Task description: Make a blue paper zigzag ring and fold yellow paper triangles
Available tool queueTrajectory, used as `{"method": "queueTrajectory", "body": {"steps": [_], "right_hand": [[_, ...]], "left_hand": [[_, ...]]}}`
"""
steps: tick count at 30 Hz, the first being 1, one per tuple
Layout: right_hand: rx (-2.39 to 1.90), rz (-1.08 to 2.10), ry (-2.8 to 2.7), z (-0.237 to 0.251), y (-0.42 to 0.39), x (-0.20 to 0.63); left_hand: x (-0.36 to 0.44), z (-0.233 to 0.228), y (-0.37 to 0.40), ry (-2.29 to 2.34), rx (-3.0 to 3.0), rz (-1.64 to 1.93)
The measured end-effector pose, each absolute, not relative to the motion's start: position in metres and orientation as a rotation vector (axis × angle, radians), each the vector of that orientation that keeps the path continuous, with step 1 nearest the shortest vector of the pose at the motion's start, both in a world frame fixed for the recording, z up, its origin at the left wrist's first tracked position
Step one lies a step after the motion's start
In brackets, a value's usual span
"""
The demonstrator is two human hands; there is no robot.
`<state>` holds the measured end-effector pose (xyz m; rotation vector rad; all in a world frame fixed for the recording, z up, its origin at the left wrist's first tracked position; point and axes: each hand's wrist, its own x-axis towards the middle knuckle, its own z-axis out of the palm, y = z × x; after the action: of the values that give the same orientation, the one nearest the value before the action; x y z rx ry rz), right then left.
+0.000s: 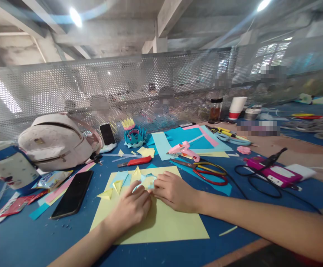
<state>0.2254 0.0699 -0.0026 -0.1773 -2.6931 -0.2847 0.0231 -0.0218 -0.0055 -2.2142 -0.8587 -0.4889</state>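
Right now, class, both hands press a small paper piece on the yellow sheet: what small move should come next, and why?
Probably run the right hand fingertips along the fold to crease it, while the left hand pins the small paper piece on the yellow sheet. Both hands already meet there, and folded yellow triangles lie beside it.

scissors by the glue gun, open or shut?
Open: the scissors' blades are spread apart, lying flat on the table below the glue gun.

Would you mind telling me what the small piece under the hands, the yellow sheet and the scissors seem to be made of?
The small piece, pressed by the left hand and right hand, looks like thin matte paper, light blue and yellow, sharply creased. The yellow sheet seems matte craft paper, lying flat. The scissors appear to have metal blades and glossy plastic handles, red and yellow.
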Motion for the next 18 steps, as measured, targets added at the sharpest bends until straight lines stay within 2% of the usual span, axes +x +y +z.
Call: {"method": "queueTrajectory", "body": {"steps": [4, 14, 18], "right_hand": [[-0.161, -0.196, -2.565, 0.001, 0.067, 0.228], [-0.595, 0.877, -2.061, 0.007, 0.083, 0.231], [-0.595, 0.957, -2.029, 0.006, 0.086, 0.231]], "left_hand": [[0.023, -0.005, -0.022, -0.906, -2.202, -0.54], [0.014, -0.005, -0.016, -1.321, -2.201, -0.711], [0.009, 0.002, -0.016, -1.447, -2.239, -0.883]]}}
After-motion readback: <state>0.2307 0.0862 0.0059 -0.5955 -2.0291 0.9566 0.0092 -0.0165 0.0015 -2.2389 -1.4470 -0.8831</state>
